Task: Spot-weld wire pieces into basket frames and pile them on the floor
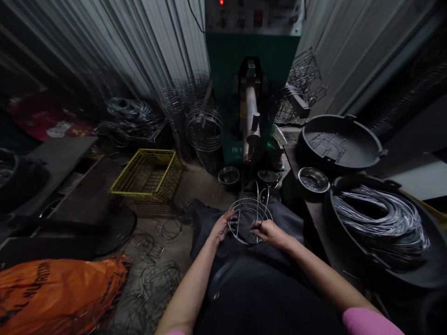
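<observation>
A round wire frame (250,199) of shiny metal rings, with upright bent wires on its right side, lies over my lap. My left hand (220,229) is closed round the left edge of the rings, with something orange on one finger. On the opposite side, the fingers of my right hand (268,232) pinch the frame close to an upright wire; the exact grip point is too small to make out. Beneath both hands spreads a dark apron (240,265). Just beyond the frame stands a green machine (223,93) with a thick metal arm (250,107).
Small metal bowls (228,175) sit below the machine. At right, a large black pan (433,260) holds bundled wire rods (384,218), and another pan (370,153) holds small wire parts. Leftward are a yellow basket (125,191), an orange sack (63,288) and wire pieces on the floor.
</observation>
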The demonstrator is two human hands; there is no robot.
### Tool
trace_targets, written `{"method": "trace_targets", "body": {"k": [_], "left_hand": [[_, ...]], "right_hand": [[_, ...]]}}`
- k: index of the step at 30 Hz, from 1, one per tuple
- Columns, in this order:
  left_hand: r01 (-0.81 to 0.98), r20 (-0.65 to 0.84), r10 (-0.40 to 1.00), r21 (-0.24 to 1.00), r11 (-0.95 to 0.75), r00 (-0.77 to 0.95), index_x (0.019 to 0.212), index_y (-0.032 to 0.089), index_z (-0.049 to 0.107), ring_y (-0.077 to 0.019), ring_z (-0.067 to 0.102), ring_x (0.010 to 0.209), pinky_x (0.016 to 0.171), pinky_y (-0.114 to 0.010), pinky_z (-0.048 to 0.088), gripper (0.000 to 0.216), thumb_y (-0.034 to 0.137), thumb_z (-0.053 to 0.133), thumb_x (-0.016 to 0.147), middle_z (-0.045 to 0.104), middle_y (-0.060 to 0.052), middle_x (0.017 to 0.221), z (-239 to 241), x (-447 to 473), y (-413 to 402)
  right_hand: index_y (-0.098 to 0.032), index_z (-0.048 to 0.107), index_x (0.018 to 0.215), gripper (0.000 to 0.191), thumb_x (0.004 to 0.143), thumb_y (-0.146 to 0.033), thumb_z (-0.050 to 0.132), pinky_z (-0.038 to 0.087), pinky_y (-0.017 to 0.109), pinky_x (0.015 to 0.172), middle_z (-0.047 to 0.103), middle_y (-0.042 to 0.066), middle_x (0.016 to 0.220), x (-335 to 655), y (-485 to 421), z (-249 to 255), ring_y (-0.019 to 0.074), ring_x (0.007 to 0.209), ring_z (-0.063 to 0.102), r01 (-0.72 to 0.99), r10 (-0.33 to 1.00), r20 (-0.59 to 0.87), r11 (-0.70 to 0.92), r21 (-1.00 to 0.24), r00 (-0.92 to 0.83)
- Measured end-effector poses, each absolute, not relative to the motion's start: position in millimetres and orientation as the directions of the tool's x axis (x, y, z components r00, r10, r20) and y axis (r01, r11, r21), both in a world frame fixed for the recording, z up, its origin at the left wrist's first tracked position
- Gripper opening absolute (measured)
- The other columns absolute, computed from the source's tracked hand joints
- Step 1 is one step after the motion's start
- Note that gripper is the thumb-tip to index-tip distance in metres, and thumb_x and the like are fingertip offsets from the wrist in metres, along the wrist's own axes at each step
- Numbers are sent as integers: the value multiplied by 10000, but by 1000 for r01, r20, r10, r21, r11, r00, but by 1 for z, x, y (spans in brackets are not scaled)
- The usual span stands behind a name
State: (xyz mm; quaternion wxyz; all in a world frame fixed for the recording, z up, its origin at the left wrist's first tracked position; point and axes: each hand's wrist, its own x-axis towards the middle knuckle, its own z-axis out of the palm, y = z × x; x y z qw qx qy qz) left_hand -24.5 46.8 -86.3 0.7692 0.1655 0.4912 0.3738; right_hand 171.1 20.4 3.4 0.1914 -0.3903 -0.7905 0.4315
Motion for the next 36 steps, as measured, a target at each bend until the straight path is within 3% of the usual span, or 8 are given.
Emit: {"method": "trace_targets", "body": {"k": [10, 14, 16, 19, 23, 29, 36], "left_hand": [[-400, -637, 731, 620, 675, 244, 788, 128, 568, -123, 582, 579, 437, -192, 391, 324, 428, 617, 676, 611, -49, 755, -83, -25, 45], [-549, -533, 805, 604, 578, 262, 959, 172, 542, -173, 597, 827, 628, -252, 465, 355, 455, 530, 745, 601, -81, 993, -75, -31, 48], [-610, -494, 844, 609, 507, 207, 1050, 229, 499, -175, 546, 983, 732, -277, 457, 357, 449, 495, 770, 551, -66, 1124, -71, -33, 48], [-598, -546, 836, 654, 464, 51, 1058, 257, 478, -169, 485, 1078, 757, -266, 440, 354, 441, 510, 757, 514, -57, 1179, -69, -31, 42], [-552, -565, 821, 662, 507, 75, 960, 174, 527, -195, 550, 955, 697, -260, 439, 396, 463, 574, 694, 587, -103, 1020, -73, -18, 27], [-516, -381, 889, 724, 457, 253, 1004, 140, 543, -160, 591, 746, 696, -266, 433, 508, 355, 722, 580, 636, -65, 812, -55, 5, 24], [-454, -337, 921, 801, 390, 196, 872, 148, 565, -101, 494, 496, 455, -216, 402, 445, 384, 739, 538, 514, 30, 545, -37, 26, 32]], "right_hand": [[-190, 601, 852, 149, 798, -288, 502, 427, 251, 628, 622, 28, 763, 168, 11, -13, 157, 703, 581, 375, 815, 32, 301, -877, -579], [-187, 607, 776, 174, 751, -354, 565, 452, 272, 626, 614, 23, 708, 170, 26, -10, 154, 665, 572, 264, 943, 21, 114, -958, -332], [-176, 591, 745, 218, 704, -389, 606, 470, 289, 602, 598, 16, 659, 173, 39, -6, 151, 618, 565, 107, 986, -50, -33, -994, -158], [-168, 568, 712, 284, 608, -408, 679, 480, 291, 546, 583, 5, 613, 178, 57, -3, 145, 562, 559, -125, 983, -183, -182, -975, -3], [-164, 562, 684, 289, 569, -385, 710, 470, 263, 520, 582, -1, 605, 179, 65, -4, 127, 543, 552, -233, 974, -215, -195, -953, 66], [-158, 564, 690, 293, 551, -359, 725, 450, 237, 509, 576, -10, 600, 176, 65, -4, 110, 529, 540, -281, 969, -237, -210, -937, 66], [-165, 562, 701, 288, 551, -341, 735, 402, 199, 481, 581, -14, 607, 178, 71, -4, 76, 494, 483, -385, 950, -306, -258, -886, 68]]}}
